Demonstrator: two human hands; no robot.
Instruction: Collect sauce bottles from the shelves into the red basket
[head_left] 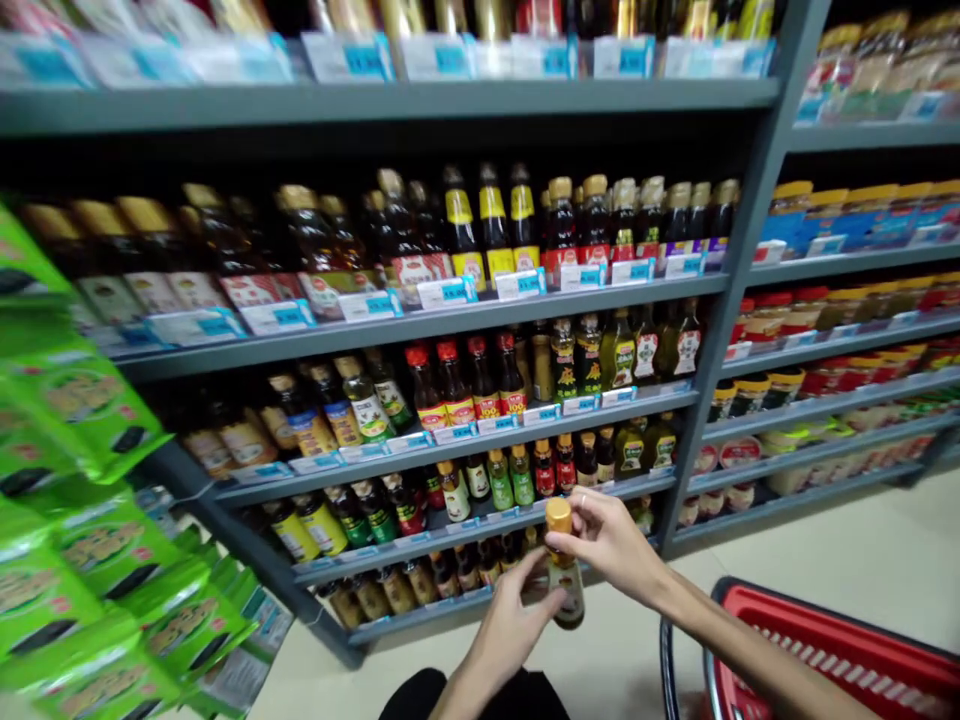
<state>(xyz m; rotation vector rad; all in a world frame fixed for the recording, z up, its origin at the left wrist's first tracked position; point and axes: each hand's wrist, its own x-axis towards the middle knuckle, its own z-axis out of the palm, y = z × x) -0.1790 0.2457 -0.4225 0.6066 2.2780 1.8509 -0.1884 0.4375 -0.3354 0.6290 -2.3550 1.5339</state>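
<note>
Small bottle, orange cap, held low in front of the shelves, label unreadable: right hand has fingers pinching the cap, left hand has fingers curled against the bottle's lower side. Shelves carry rows of dark and amber bottles with red, yellow and gold caps, price tags too small to read; green packets stacked at left, red basket low right, just beside the right forearm.
</note>
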